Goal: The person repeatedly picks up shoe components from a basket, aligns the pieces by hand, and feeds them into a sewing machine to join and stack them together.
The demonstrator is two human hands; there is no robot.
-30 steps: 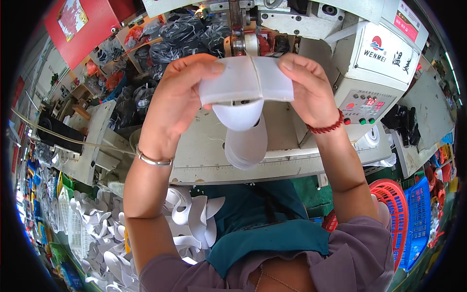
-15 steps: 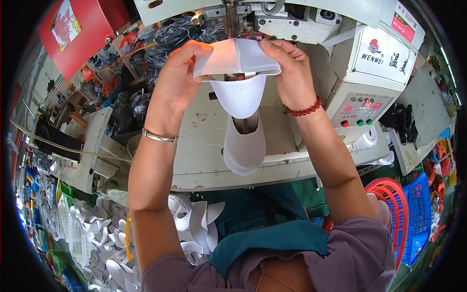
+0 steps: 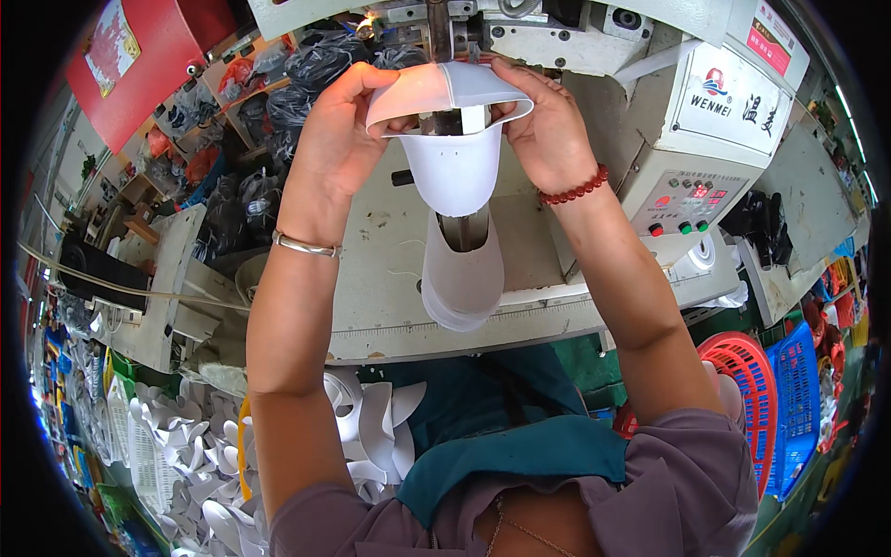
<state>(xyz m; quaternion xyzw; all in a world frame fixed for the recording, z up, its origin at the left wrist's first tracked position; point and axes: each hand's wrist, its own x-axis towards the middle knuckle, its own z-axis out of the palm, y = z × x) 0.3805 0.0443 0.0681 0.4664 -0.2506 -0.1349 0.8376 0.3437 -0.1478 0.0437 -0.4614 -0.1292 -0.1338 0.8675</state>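
Note:
Both my hands hold a white shoe upper (image 3: pixel 450 172) up at the head of a machine. My left hand (image 3: pixel 345 130) pinches its left edge between thumb and fingers. At the right edge, my right hand (image 3: pixel 548 130) grips with the thumb on top. A seam runs down the middle of the raised band, right below a vertical metal machine rod (image 3: pixel 439 32). Through the opening, dark metal and a small white block show inside. Beneath the upper, a white shoe-shaped piece (image 3: pixel 462 283) surrounds a grey metal post. Some fingertips are hidden behind the upper.
A control box (image 3: pixel 691 204) with red and green buttons stands at the right. White cut pieces (image 3: pixel 209 446) are heaped at lower left. A red basket (image 3: pixel 747 371) and a blue crate (image 3: pixel 795 408) sit at lower right. Black plastic bags (image 3: pixel 325 65) fill shelves at upper left.
The upper's raised band has tilted and arched, so its opening is wider and shows more metal inside. Both hands have shifted slightly with it and keep their grip.

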